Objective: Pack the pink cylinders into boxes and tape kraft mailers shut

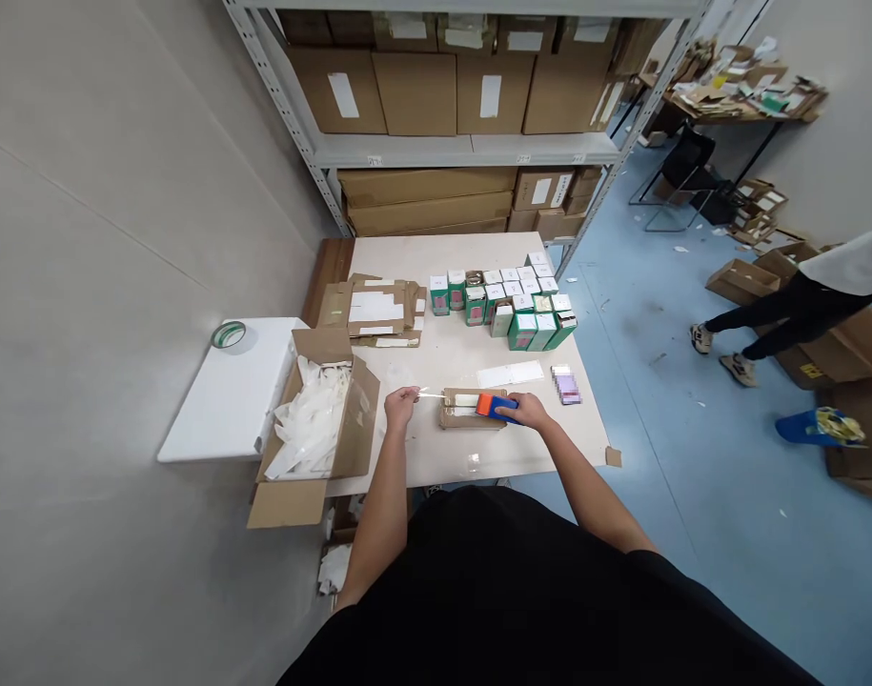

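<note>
At 12 o'clock I see the carton, long axis 9-to-3, between left hand, pinching a strip, and nearer right hand, clamped around the dispenser.

blk tee w/ short slvs

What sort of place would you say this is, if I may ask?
Probably a packing area in a storeroom: a rack stacked with cartons, a table with small boxes, and a tape dispenser in the right hand.
</note>
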{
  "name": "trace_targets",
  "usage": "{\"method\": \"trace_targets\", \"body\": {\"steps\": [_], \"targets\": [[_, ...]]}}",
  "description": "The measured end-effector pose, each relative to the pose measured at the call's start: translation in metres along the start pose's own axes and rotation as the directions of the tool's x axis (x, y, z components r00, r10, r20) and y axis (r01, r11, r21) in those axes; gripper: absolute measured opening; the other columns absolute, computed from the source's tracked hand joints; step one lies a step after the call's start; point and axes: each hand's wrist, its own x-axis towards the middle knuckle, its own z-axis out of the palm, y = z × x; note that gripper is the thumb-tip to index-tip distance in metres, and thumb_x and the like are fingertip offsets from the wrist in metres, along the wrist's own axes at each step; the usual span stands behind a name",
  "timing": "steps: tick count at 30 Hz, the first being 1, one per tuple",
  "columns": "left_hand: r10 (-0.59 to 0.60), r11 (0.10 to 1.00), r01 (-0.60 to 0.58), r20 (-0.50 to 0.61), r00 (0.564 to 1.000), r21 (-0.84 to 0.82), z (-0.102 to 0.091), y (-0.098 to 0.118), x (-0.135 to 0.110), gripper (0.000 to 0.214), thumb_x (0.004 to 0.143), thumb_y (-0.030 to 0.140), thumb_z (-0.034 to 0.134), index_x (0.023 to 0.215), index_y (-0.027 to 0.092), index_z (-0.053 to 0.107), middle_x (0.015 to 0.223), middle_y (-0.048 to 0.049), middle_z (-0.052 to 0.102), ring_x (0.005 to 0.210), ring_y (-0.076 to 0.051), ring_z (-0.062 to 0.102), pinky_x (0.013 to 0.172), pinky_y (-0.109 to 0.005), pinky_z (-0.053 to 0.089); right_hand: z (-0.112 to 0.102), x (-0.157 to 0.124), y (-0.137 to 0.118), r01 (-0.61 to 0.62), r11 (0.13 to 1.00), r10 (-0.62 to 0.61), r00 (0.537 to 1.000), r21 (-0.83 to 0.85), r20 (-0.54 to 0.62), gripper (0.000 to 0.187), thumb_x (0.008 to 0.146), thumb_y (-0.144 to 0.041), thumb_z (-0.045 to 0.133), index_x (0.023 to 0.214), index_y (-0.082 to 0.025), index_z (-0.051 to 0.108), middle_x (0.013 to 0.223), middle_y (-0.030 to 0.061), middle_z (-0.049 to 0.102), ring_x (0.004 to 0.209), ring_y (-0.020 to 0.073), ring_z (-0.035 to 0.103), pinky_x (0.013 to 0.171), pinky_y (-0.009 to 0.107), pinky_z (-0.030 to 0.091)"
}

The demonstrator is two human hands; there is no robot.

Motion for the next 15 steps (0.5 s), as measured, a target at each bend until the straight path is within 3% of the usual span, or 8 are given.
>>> {"method": "trace_targets", "body": {"steps": [6,15], "targets": [[-0.132,0.989,0.135,-0.043,0.990,0.066,0.019,-0.042,-0.002,0.036,0.083,0.030,0.056,0.105,0.014,0.080,0.086,-0.0059,0.079,0.087,-0.018,0.073,0.078,-0.027,0.057,0.001,0.014,-0.007,-0.010,0.995,0.010,1.000,-0.095,0.004,0.043,0.080,-0.065,0.075,0.091,-0.023,0.078,0.089,0.0061,0.077,0.083,0.0238,0.068,0.064,0.027,0.037],[-0.233,0.971,0.231,0.015,0.972,0.059,0.047,-0.066,0.009,0.036,0.081,0.026,0.056,0.107,0.014,0.079,0.097,-0.0095,0.080,0.088,-0.018,0.076,0.082,-0.028,0.058,-0.006,0.015,-0.015,-0.031,0.996,0.035,0.998,-0.079,0.049,0.042,0.080,-0.065,0.074,0.081,-0.022,0.075,0.079,0.0043,0.074,0.074,0.0213,0.064,0.062,0.027,0.035]]}}
